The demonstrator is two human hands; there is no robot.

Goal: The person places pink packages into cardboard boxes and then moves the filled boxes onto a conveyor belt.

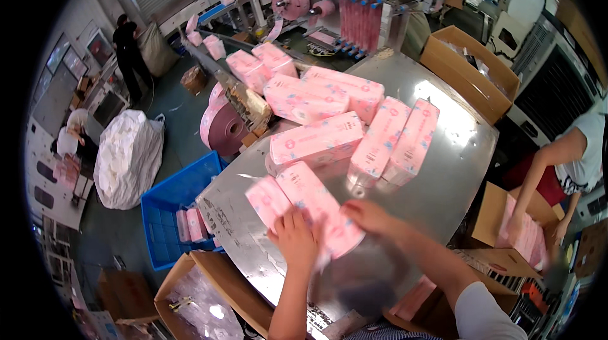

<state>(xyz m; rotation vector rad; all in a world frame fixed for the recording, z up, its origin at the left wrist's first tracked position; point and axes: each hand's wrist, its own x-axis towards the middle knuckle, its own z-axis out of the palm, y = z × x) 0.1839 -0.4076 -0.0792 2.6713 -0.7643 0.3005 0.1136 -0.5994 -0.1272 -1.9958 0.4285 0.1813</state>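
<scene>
Two pink tissue packs lie side by side on the near part of the metal table, a longer one (310,191) and a slightly blurred one (266,197) to its left. My left hand (295,239) grips them from the near side, its fingers bent over where they meet. At the longer pack's right edge, my right hand (370,216) presses with fingers curled and thumb against it. Just beyond lie more pink packs: one crosswise (316,140), and two slanting side by side, the nearer-left (379,140) and its neighbour (413,140).
The shiny metal table (459,131) has a feed channel at its far left with several packs. A blue crate (177,191) and a carton of plastic film (206,295) stand left. Another carton (472,74) stands far right. On the right, a co-worker's hands (516,226) reach into a box.
</scene>
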